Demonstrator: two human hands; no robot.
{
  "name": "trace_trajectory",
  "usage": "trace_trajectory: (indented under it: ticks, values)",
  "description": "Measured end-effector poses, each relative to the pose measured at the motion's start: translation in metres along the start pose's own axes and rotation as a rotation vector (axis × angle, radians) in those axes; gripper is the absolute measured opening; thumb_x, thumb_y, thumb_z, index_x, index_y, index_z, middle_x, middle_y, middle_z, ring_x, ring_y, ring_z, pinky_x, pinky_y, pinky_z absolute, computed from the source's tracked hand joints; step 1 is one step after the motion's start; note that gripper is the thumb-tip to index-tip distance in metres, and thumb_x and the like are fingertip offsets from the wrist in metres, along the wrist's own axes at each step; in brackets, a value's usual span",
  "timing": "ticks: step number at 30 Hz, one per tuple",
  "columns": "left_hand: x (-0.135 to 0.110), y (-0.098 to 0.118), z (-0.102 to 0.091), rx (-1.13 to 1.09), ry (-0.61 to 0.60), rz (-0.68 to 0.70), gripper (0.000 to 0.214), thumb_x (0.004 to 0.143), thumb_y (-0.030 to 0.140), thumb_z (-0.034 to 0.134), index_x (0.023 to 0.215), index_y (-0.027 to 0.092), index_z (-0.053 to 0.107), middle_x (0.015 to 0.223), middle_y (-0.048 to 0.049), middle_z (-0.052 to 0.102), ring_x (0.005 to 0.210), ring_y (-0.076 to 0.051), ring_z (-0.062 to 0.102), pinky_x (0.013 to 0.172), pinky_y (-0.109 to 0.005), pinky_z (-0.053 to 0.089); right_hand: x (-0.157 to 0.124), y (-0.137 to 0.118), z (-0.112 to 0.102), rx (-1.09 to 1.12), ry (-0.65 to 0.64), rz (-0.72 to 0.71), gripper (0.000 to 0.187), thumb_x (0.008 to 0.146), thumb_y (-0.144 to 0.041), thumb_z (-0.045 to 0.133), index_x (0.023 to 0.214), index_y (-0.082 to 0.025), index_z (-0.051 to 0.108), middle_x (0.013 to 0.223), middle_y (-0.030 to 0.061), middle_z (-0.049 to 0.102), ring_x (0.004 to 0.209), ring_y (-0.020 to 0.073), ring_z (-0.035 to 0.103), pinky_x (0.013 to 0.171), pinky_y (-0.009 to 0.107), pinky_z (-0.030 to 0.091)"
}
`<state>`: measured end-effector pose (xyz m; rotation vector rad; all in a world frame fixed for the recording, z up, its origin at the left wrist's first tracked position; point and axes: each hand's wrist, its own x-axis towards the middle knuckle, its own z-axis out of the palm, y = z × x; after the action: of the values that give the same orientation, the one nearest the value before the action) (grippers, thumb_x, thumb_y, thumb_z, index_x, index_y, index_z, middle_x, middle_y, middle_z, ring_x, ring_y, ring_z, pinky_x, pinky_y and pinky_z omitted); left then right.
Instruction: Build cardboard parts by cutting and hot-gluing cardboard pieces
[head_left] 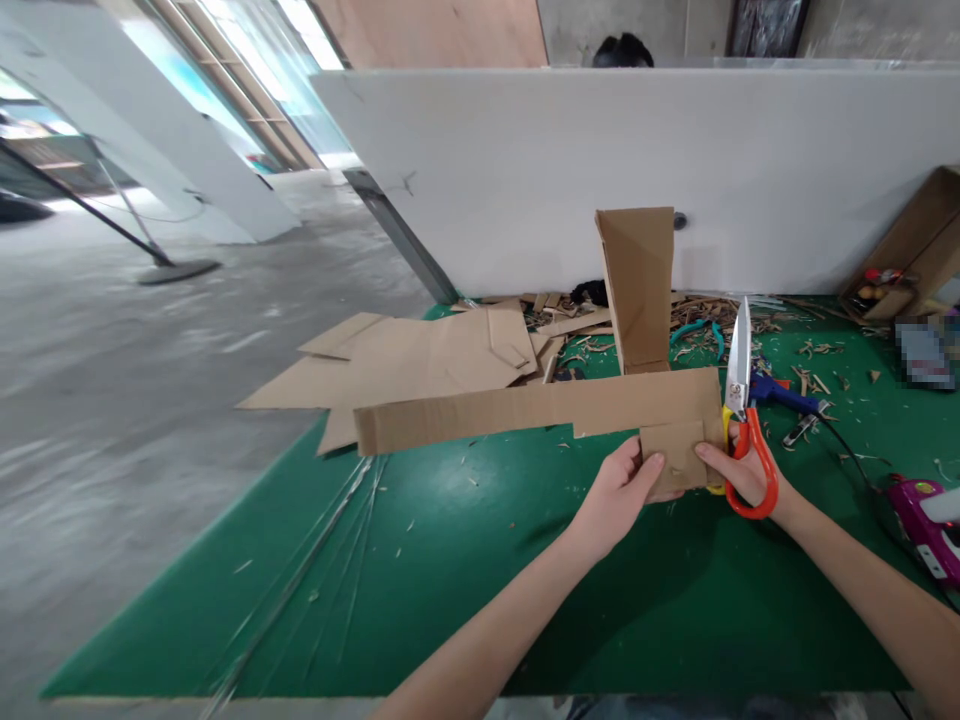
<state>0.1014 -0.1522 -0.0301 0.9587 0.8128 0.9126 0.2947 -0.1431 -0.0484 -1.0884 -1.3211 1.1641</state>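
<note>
While the left hand (619,490) pinches the left side of a small cardboard square (671,450), the right hand (750,476) pinches its right side, where it overlaps the end of a long cardboard strip (480,412) above the green table (450,560); scissors (739,375) hang on the right hand, blades up, flat cardboard sheets (435,350) overhang the table's left edge, and a folded cardboard piece (645,290) rises towards the far edge

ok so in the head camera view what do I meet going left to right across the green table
Flat cardboard sheets → left hand → red-and-yellow-handled scissors → blue glue gun → magenta power strip.
</note>
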Motion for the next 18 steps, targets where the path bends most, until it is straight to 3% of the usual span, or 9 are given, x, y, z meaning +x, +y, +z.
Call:
trace_trajectory:
  ticks: [9, 18]
  values:
    - [0.000, 0.001, 0.000, -0.024, 0.042, -0.059, 0.045, 0.081, 0.039, 0.075, 0.117, 0.017, 0.061, 0.126, -0.0144, 0.067, 0.107, -0.029, 0.069, 0.087, -0.045, 0.060, 0.002, 0.008, 0.001, 0.070, -0.006, 0.121, 0.047, 0.075, -0.050, 0.078, 0.112, -0.022, 0.070, 0.114, 0.0087, 0.074, 0.113, 0.0335, 0.067, 0.099, 0.049, 0.056]
    - [0.003, -0.002, -0.002, -0.063, 0.017, -0.080, 0.045, 0.082, 0.037, 0.076, 0.119, 0.017, 0.061, 0.129, -0.0142, 0.065, 0.109, -0.029, 0.068, 0.087, -0.045, 0.061, 0.002, 0.010, 0.000, 0.067, 0.004, 0.122, 0.052, 0.075, -0.051, 0.078, 0.116, -0.021, 0.067, 0.114, 0.0095, 0.074, 0.117, 0.0335, 0.065, 0.096, 0.047, 0.058]
